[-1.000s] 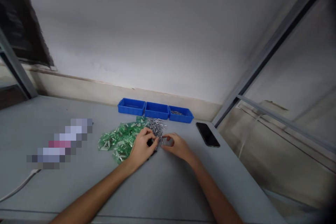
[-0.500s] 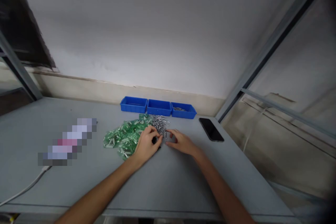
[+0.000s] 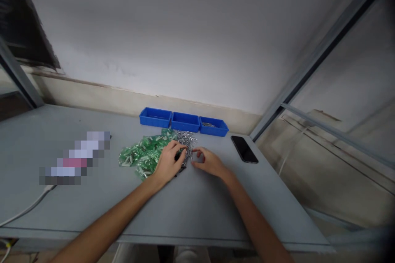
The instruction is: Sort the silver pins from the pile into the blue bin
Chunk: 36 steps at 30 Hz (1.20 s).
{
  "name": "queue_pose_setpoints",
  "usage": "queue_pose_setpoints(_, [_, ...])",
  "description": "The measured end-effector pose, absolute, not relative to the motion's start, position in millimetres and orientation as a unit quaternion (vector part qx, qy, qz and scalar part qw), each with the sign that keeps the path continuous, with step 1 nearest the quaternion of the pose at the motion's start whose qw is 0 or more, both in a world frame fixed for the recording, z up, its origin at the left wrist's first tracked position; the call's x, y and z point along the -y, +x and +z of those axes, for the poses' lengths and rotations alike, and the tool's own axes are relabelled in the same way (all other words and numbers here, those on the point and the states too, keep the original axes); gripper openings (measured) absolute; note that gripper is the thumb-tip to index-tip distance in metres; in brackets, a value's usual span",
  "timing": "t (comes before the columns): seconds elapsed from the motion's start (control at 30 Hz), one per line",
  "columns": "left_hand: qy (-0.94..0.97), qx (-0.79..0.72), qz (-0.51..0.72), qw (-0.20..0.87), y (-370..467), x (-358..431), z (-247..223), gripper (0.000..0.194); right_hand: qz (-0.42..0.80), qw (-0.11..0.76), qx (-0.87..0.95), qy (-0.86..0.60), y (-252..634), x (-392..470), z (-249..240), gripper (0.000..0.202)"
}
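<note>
My left hand (image 3: 170,161) is over the near edge of a pile of thin silver metal pins (image 3: 185,137), thumb and forefinger curled close together. What they hold, if anything, I cannot make out. Dark pieces (image 3: 182,169) show below and between its fingers. On the pile's right side, my right hand (image 3: 210,162) has its thumb and forefinger at the two ends of one thin metal pin (image 3: 191,156). Green clear plastic bags (image 3: 145,154) with small silver parts inside lie left of the pins, partly behind my left hand.
Three joined blue bins (image 3: 185,122) stand behind the pile; the right one holds some metal pins. A black phone (image 3: 244,149) lies at the right. On the left, a blurred-out device (image 3: 75,158) has a white cable (image 3: 27,209). Metal frame posts (image 3: 271,121) flank the grey table (image 3: 173,213).
The whole view has shifted slightly, so everything sits a little higher and further left. Both hands keep nearly the same pose and place beside the pins.
</note>
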State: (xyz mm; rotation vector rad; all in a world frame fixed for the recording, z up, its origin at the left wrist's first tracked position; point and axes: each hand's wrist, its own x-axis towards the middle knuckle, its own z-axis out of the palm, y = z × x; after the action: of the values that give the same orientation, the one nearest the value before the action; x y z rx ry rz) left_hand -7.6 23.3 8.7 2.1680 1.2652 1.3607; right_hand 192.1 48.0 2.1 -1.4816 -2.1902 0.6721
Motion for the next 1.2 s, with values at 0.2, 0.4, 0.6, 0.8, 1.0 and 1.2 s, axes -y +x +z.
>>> queue_pose_setpoints(0.2, [0.762, -0.436, 0.454, 0.156, -2, -18, 6, 0.017, 0.281, 0.282, 0.77, -0.498, 187, -52, -7, 0.054])
queue_pose_setpoints(0.4, [0.772, -0.421, 0.446, 0.17, 1, -16, 4, 0.018, 0.236, 0.293, 0.782, -0.497, 175, -51, -11, 0.035])
queue_pose_setpoints(0.6, [0.732, -0.463, 0.472, 0.164, 1, -14, 8, 0.009, 0.248, 0.318, 0.773, -0.49, 177, -55, -10, 0.024])
queue_pose_setpoints(0.8, [0.748, -0.442, 0.458, 0.188, 0, -12, 15, 0.032, 0.371, 0.396, 0.702, -0.461, 173, -48, 8, 0.024])
queue_pose_setpoints(1.0, [0.782, -0.388, 0.442, 0.208, 8, -2, 16, 0.018, 0.48, 0.438, 0.609, -0.455, 164, -38, 28, 0.053])
queue_pose_setpoints(1.2, [0.732, -0.415, 0.473, 0.262, 9, 1, 14, 0.019, 0.497, 0.46, 0.572, -0.463, 165, -37, 33, 0.056])
